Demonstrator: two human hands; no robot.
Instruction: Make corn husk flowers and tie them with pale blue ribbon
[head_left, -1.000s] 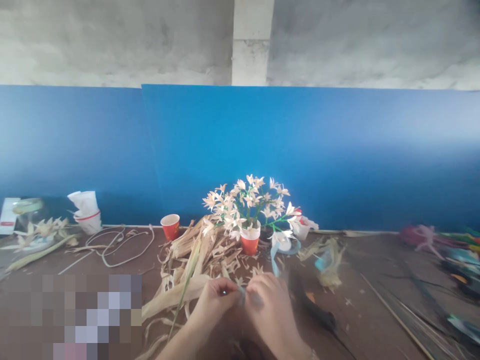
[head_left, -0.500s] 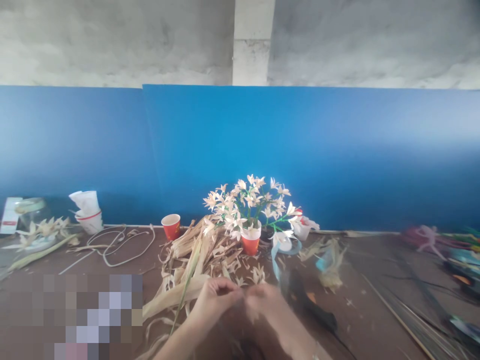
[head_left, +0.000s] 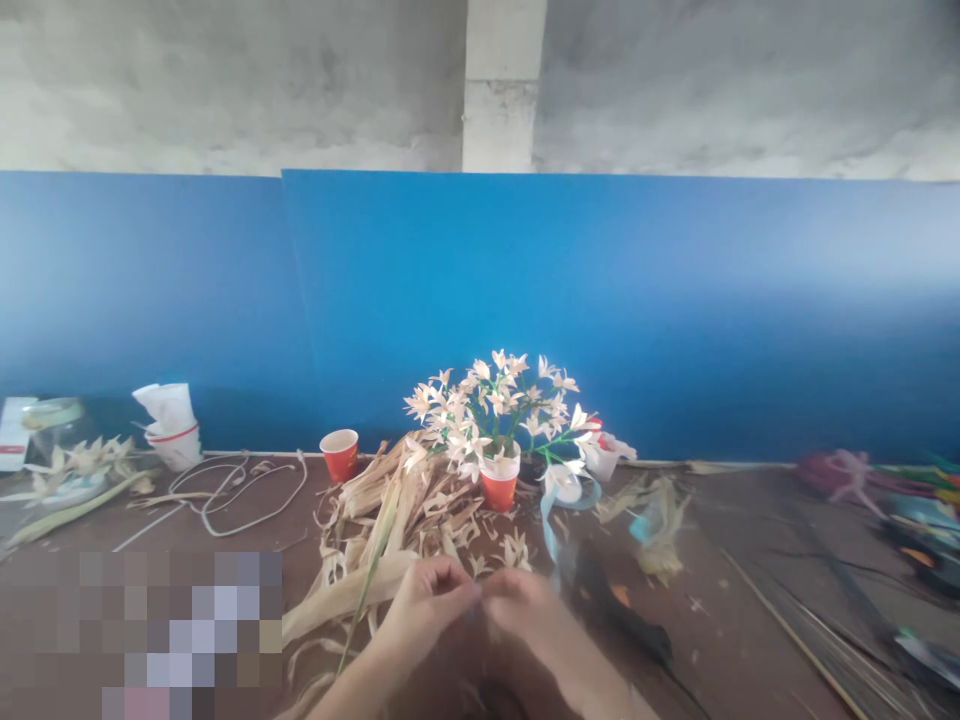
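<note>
The left hand and right hand are side by side over the middle of the worktop, well away from its far edge. The left fingers are pinched together. The right fingers are blurry, so it is hard to tell if they are closed. Any bit held is too small to see. 2 loose flowers lie just past the hands. Near the far edge, a red cup holds white flowers.
</note>
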